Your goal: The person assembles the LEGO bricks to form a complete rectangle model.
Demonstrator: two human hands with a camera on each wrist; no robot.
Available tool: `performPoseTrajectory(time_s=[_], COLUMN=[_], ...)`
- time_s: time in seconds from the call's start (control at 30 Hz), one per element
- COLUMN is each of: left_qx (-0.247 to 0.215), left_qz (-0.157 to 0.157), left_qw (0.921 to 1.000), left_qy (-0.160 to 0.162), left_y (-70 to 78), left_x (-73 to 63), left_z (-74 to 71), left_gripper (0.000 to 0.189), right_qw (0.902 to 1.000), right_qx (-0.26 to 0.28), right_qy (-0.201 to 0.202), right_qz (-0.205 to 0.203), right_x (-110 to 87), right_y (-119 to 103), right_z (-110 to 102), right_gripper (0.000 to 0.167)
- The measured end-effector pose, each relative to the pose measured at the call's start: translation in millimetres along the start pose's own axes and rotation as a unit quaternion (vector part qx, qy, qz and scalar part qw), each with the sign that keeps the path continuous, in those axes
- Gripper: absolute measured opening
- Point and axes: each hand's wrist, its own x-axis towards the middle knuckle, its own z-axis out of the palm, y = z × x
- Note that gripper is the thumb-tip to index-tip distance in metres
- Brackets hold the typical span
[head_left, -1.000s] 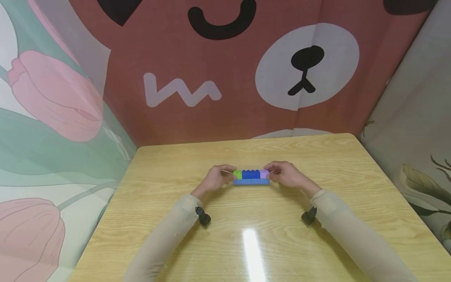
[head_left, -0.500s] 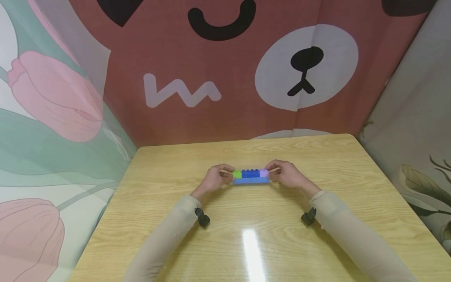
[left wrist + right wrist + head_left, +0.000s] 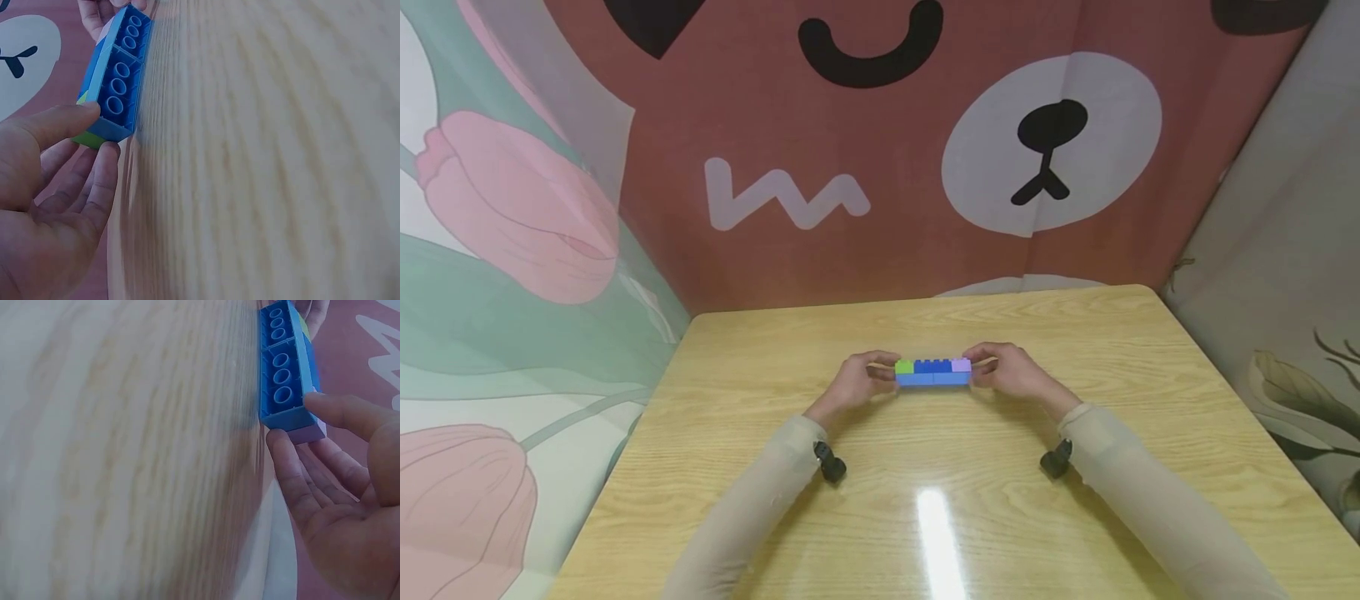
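Observation:
A bar of toy building bricks (image 3: pixel 933 378) spans the space between my hands in the head view. Its bottom layer is two light blue bricks (image 3: pixel 119 87) end to end. On top sit a lime green brick (image 3: pixel 905 367) at left, dark blue in the middle (image 3: pixel 933 367), and a lavender brick (image 3: pixel 961 365) at right. My left hand (image 3: pixel 856 379) pinches the left end between thumb and fingers. At the other end my right hand (image 3: pixel 1013 372) pinches likewise. Both wrist views show the bar's hollow underside with round tubes, so it is tilted up from the table.
The wooden table (image 3: pixel 925 450) extends around the hands, with a bright light reflection in front. Behind it hangs a reddish-brown printed cloth (image 3: pixel 820 258) with a bear face; a flower-printed cloth (image 3: pixel 527 217) lines the left side.
The brick bar has shifted slightly upward in the head view and tipped, so its light blue front side shows taller. Both hands have stayed nearly in place at its ends.

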Motion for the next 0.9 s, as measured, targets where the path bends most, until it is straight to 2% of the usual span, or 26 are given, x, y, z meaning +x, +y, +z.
performPoseTrajectory(time_s=[0.2,0.4,0.9], left_qx=[0.014,0.033,0.037], left_qz=[0.012,0.025,0.012], left_qw=[0.9998,0.9991,0.9992], left_qy=[0.002,0.008,0.011], left_y=[-2.2,-2.8,-1.0], left_x=[2.8,4.4,6.0], left_z=[-1.0,-1.4,-0.8], left_gripper=[0.047,0.045,0.041], right_qw=[0.9999,0.9998,0.9993], right_qx=[0.008,-0.007,-0.031], right_qy=[-0.007,-0.015,-0.021], right_qz=[-0.004,-0.014,-0.006], right_x=[2.1,4.9,9.6], right_y=[0.4,1.4,4.5], right_z=[-0.8,-2.2,-2.9], right_gripper=[0.047,0.048,0.047])
